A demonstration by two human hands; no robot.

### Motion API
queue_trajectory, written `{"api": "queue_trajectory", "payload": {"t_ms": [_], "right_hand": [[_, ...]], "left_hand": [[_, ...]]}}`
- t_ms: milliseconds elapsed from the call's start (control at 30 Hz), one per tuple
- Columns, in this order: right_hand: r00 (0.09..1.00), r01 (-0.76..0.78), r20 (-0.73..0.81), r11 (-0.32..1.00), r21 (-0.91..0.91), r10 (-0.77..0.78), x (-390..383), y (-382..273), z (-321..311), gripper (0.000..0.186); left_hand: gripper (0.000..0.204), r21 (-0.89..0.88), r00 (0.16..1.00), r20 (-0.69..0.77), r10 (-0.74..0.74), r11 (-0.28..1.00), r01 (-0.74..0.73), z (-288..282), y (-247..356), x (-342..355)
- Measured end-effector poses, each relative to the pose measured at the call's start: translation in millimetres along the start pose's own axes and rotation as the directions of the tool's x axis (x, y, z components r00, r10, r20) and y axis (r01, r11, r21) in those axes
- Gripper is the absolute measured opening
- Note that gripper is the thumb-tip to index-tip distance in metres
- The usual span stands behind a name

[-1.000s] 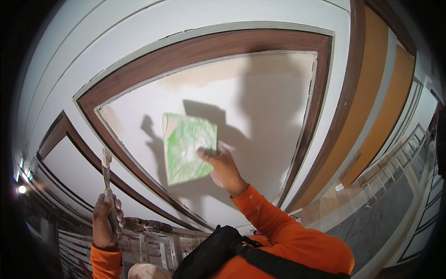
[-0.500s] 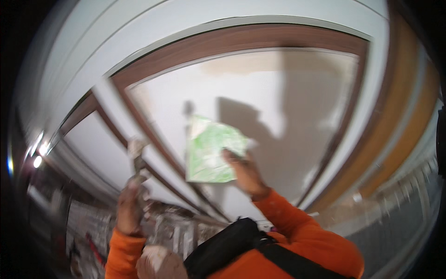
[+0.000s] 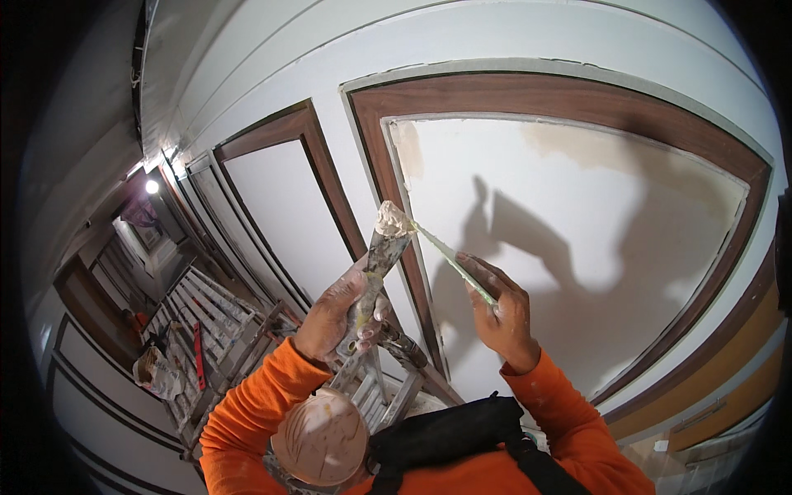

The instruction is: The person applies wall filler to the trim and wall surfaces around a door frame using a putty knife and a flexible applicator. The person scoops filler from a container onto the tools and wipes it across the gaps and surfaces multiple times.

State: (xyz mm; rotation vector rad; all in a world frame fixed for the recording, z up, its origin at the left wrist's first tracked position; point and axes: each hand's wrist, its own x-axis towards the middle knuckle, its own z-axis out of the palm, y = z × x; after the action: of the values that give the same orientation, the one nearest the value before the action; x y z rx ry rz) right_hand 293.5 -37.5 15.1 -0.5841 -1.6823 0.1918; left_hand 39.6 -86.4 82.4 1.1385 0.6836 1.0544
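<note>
White panelling (image 3: 462, 157) stands beyond my left grip (image 3: 334, 318), wrapped around a scraper (image 3: 382, 257), and my right grip (image 3: 507, 322), pinching a green sheet (image 3: 450, 261); too steep a tilt could drop the pale paste (image 3: 393, 218) where they meet, above both grips.

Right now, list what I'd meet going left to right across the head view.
Glowing lamp, long red object, left hand, paste-tipped scraper, thin pale-green board, right hand, orange-brown panel.
</note>
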Motion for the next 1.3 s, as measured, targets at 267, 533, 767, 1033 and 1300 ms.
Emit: {"api": "queue_trajectory", "payload": {"t_ms": [267,533,767,1033,1300], "right_hand": [[0.996,0.041,0.081,0.999,0.011,-0.042,7.3,10.8,2.4,0.061],[0.966,0.080,0.243,0.997,0.022,-0.083,7.6,14.0,0.5,0.062],[0.798,-0.601,0.370,0.589,0.540,0.475,-15.2,21.8,7.7,0.032],[0.967,-0.254,-0.058,0.937,-0.241,0.247,3.8,31.8,-57.7,0.039],[0.850,0.512,0.505,0.007,-0.859,-0.152,69.7,48.9,-127.0,0.045]], "left_hand": [[0.042,-0.091,0.997,0.067,-0.043,0.995,0.049,-6.5,2.3,-2.3],[0.034,-0.094,0.999,-0.004,-0.054,0.994,0.053,-6.2,4.4,-0.4],[0.033,-0.036,0.996,-0.084,0.003,0.999,-0.006,-14.6,13.9,5.6],[0.030,0.239,0.936,-0.349,-0.046,0.962,0.136,-79.9,4.2,-18.8],[0.024,0.267,0.898,-0.429,-0.095,0.937,0.227,-127.4,-32.8,-56.9]]}}
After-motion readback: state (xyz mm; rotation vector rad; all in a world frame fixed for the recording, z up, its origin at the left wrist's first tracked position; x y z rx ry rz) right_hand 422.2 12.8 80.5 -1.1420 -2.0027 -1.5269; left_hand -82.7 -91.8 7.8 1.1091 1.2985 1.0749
